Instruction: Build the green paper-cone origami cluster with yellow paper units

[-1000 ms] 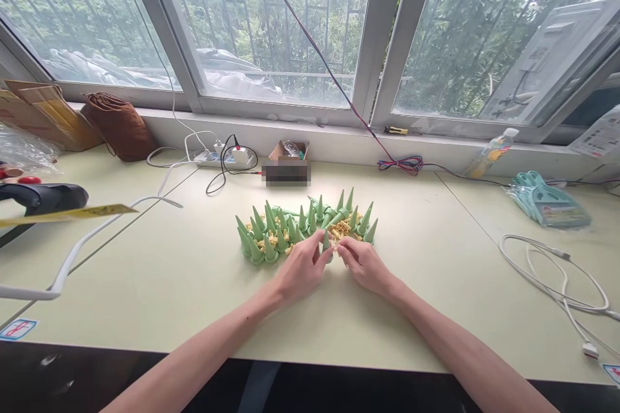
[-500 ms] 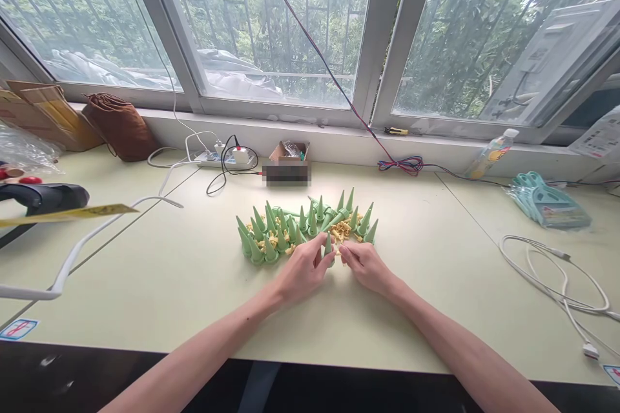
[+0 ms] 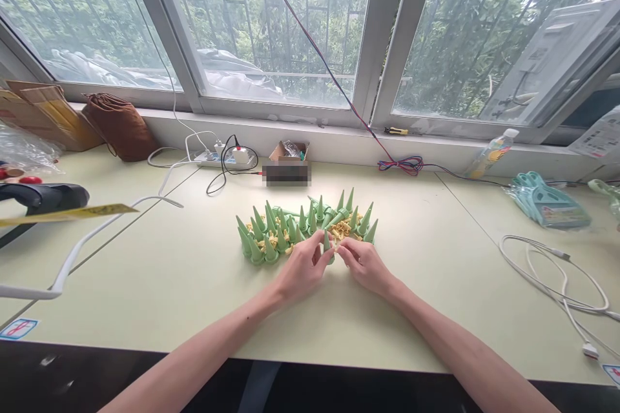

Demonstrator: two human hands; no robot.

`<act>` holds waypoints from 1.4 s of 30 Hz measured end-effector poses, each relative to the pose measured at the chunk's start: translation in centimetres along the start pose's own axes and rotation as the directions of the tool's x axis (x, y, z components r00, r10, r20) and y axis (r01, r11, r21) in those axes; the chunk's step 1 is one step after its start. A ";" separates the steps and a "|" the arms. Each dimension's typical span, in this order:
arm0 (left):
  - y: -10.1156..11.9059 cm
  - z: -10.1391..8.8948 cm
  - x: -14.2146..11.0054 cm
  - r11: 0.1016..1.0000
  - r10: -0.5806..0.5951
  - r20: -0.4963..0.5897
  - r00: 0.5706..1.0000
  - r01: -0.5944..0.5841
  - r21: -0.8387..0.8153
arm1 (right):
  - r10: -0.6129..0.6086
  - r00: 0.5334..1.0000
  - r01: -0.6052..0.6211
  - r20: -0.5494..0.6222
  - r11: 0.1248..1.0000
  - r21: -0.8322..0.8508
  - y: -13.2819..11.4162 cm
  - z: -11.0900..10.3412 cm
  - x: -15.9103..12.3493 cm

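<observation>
Between its thumb and fingers, my left hand (image 3: 306, 262) grips a green plastic cone (image 3: 327, 246), held upright with its tip pointing up. Close on its right, my right hand (image 3: 362, 261) has thumb and forefinger pinched together beside the cone; a small yellowish piece (image 3: 336, 246) shows at those fingertips, partly hidden. Just beyond my hands stand several more green cones (image 3: 256, 250) in a cluster, most of them upright. Small yellow pieces (image 3: 341, 228) lie in a pile among the cones behind my right hand, with others scattered between the cones on the left.
Behind the cones is a small open cardboard box (image 3: 289, 152). A power strip (image 3: 227, 158) with chargers stands left of it. A bottle (image 3: 491, 153), teal bagged items (image 3: 547, 200) and a white cable (image 3: 557, 277) are on the right. A brown pouch (image 3: 120, 127) leans at the back left.
My right hand has shifted slightly left, bringing its fingertips closer to the green cone. The cone tilts a little differently in my left hand, which otherwise stays in place.
</observation>
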State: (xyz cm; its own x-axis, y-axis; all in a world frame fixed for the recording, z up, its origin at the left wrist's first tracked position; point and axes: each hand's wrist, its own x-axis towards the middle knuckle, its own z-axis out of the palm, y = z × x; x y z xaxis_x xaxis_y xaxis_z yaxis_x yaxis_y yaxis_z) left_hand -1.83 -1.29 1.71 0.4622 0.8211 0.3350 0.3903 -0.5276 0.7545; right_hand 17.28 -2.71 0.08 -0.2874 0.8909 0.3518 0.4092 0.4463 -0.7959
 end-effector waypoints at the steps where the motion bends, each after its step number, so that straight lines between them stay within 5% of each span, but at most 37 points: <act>1: 0.0 0.0 0.0 1.000 0.000 0.008 1.000 0.000 0.005 | -0.005 1.000 0.005 0.003 1.000 -0.004 0.1 0.0 0.0; 15: -0.1 0.0 -0.2 0.998 0.038 0.082 0.996 -0.042 0.048 | -0.041 0.999 0.042 0.007 0.998 -0.057 0.3 0.1 -0.1; 42: -0.1 0.1 -0.2 0.996 0.049 0.029 0.998 -0.050 0.071 | -0.037 0.999 0.036 -0.020 0.998 -0.045 0.3 0.2 0.0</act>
State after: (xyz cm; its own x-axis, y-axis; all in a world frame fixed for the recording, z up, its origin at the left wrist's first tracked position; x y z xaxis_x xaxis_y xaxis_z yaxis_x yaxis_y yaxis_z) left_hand -1.86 -1.43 1.49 0.5032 0.7879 0.3549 0.4218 -0.5824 0.6949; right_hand 17.25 -2.61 -0.26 -0.2847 0.8755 0.3905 0.4368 0.4811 -0.7601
